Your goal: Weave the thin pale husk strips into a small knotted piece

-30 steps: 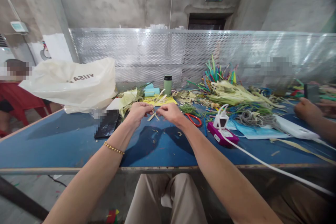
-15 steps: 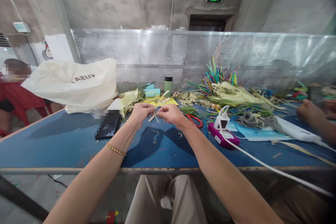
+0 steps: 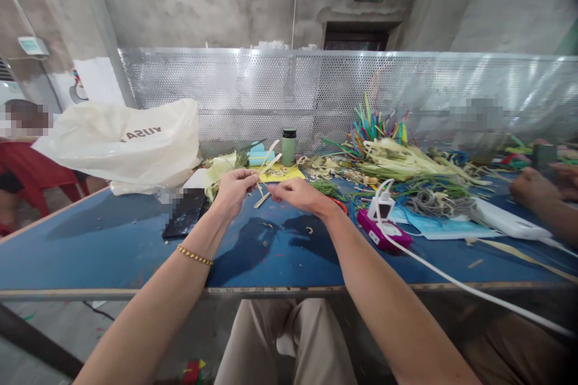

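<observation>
Take the pale strips (image 3: 271,163) as the clock's centre, with twelve straight ahead of the person. They sit between the two hands, above the blue table (image 3: 112,252), with some ends reaching toward one o'clock and others dropping toward six. The left hand (image 3: 235,191) pinches them between thumb and fingers, probably because such thin, loose pieces need a firm hold where they come together. The right hand (image 3: 301,195), near three o'clock, is curled narrow beside the lower ends; whether it grips one, the view cannot tell.

At two o'clock lies a heap of husks (image 3: 401,159), seemingly placed within reach yet clear of the elbows. A yellow sheet (image 3: 289,173) lies near one o'clock, and a green flask (image 3: 288,149) stands upright behind it, likely to be safe from knocks. At eight a dark tablet (image 3: 185,215) lies flat. At four a purple box (image 3: 372,228) carries a white charger (image 3: 380,210), perhaps to power the cable running over the near edge.
</observation>
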A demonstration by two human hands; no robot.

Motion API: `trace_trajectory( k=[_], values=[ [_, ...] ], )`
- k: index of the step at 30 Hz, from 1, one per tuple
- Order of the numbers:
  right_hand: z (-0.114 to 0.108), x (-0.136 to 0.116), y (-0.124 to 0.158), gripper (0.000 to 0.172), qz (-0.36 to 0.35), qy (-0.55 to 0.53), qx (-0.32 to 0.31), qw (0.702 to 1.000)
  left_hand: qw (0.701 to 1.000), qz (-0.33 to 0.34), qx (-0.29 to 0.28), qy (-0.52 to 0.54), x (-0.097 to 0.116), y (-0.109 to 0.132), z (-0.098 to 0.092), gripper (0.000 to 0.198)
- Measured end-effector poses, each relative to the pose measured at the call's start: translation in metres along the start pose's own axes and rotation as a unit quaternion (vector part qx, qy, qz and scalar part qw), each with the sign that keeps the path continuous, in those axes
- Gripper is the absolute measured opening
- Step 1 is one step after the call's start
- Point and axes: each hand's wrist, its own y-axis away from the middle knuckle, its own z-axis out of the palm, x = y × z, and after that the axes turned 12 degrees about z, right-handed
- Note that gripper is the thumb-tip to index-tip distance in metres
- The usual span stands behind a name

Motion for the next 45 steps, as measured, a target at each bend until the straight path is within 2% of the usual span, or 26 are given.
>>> trace_trajectory(
  k=[2, 5, 7, 9, 15, 20, 24, 26, 29, 31, 33, 38, 41, 45],
  values=[
    [-0.001, -0.001, 0.000, 0.058, 0.022, -0.135, -0.031, 0.990, 0.999, 0.016, -0.045, 0.002, 0.002, 0.003, 0.003, 0.018],
    [0.003, -0.002, -0.002, 0.043, 0.031, -0.259, -0.108, 0.959, 0.995, 0.042, -0.087, -0.037, 0.005, 0.007, 0.007, 0.017],
    [0.007, -0.001, -0.003, 0.031, 0.032, -0.293, -0.136, 0.946, 0.993, 0.055, -0.090, -0.061, 0.005, 0.007, 0.008, 0.017],
    [0.010, 0.000, -0.003, 0.025, 0.048, -0.318, -0.131, 0.938, 0.991, 0.061, -0.090, -0.076, 0.004, 0.007, 0.008, 0.017],
    [0.008, 0.001, -0.002, 0.022, 0.083, -0.385, -0.133, 0.910, 0.990, 0.065, -0.093, -0.083, 0.001, 0.005, 0.005, 0.018],
    [0.008, 0.000, -0.002, 0.018, 0.108, -0.388, -0.146, 0.903, 0.987, 0.066, -0.107, -0.100, 0.000, 0.005, 0.007, 0.017],
    [0.011, -0.003, -0.002, 0.017, 0.113, -0.373, -0.129, 0.912, 0.984, 0.078, -0.101, -0.121, -0.002, 0.004, 0.008, 0.017],
    [0.013, -0.001, -0.003, 0.014, 0.097, -0.335, -0.098, 0.932, 0.982, 0.087, -0.107, -0.131, -0.004, 0.004, 0.007, 0.015],
    [0.017, 0.003, -0.007, 0.013, 0.029, -0.216, -0.018, 0.976, 0.972, 0.094, -0.121, -0.177, -0.007, 0.004, 0.007, 0.012],
    [0.018, 0.005, -0.008, 0.018, -0.003, -0.156, 0.008, 0.988, 0.969, 0.089, -0.118, -0.200, -0.008, 0.004, 0.008, 0.011],
    [0.018, 0.004, -0.007, 0.018, 0.001, -0.160, 0.004, 0.987, 0.973, 0.077, -0.107, -0.190, -0.008, 0.005, 0.009, 0.011],
    [0.015, -0.003, -0.001, 0.016, 0.068, -0.254, -0.051, 0.963, 0.984, 0.050, -0.103, -0.134, -0.007, 0.007, 0.010, 0.016],
    [0.014, -0.004, 0.000, 0.016, 0.102, -0.287, -0.082, 0.949, 0.982, 0.067, -0.105, -0.140, -0.007, 0.007, 0.010, 0.014],
    [0.014, -0.003, -0.001, 0.016, 0.107, -0.309, -0.096, 0.940, 0.977, 0.099, -0.098, -0.160, -0.007, 0.006, 0.011, 0.010]
  ],
)
